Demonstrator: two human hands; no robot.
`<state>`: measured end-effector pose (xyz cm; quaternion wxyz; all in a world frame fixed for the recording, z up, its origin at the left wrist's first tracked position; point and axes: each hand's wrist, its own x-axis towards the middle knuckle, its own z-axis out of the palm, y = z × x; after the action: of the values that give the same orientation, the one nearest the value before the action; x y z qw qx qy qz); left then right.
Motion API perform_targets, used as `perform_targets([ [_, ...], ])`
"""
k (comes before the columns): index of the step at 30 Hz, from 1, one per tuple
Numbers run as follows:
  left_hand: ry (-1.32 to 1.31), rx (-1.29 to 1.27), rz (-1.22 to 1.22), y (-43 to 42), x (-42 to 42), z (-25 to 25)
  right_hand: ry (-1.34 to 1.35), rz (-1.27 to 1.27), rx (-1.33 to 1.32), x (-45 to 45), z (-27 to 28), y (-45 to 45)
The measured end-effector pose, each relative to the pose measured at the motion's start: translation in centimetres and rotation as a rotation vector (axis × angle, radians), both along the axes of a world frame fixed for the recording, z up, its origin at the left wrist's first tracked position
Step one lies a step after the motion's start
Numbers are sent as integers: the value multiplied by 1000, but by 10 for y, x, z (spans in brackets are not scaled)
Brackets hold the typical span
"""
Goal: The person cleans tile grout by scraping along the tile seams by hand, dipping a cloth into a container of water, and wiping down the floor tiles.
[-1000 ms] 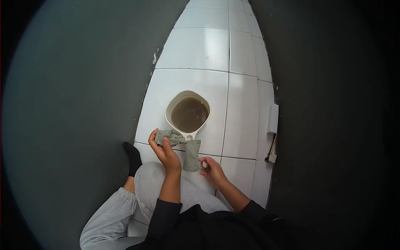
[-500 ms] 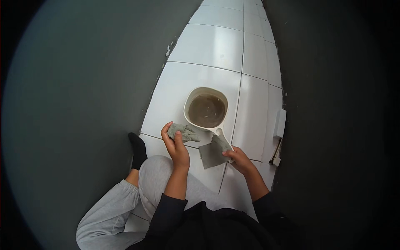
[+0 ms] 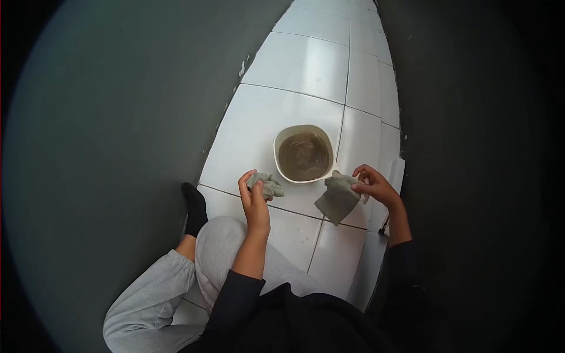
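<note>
A white dipper (image 3: 276,154) with brownish water (image 3: 303,156) in it stands on the white tiled floor. My left hand (image 3: 254,197) is closed around a crumpled grey-green cloth (image 3: 268,186), just below the dipper's near left side. At the dipper's handle, my right hand (image 3: 375,187) is closed, with thumb and fingers at the handle's end. A second grey-green cloth (image 3: 338,203) hangs over the handle beside these fingers and covers most of it.
White tiles (image 3: 300,56) run away between dark grey walls. A white object (image 3: 397,175) stands along the right edge, partly behind my right hand. My bent leg in grey trousers (image 3: 220,247) and a foot in a black sock (image 3: 194,209) are at the lower left.
My right hand has moved right and up at the handle, and the dipper has shifted right, its handle turned further right with the cloth on it. My left hand still holds its cloth.
</note>
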<state>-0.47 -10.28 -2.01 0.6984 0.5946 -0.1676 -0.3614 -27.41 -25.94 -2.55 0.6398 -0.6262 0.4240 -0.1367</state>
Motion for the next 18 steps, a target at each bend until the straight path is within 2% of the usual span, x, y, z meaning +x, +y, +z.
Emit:
perform_targets([
  [1,1,-1,0,-1,0,0,1,0,-1,0,-1,2],
  [3,6,49,-42,-1,-2,1,18,12,-374,0,-4,7],
  [4,7,52,-43,-1,-3,2,20,11,-371,-1,-4,11],
  [6,48,91,-122,-2,-5,6,54,-52,-694,-1,3,18],
  [10,-48,109,-190,0,-4,4,-25,-124,-644,1,23,26],
  [12,-29,94,-258,-2,-4,3,-143,-288,-580,1,29,18],
  [18,-51,167,-287,-3,-5,9,23,-405,-613,5,18,-25],
])
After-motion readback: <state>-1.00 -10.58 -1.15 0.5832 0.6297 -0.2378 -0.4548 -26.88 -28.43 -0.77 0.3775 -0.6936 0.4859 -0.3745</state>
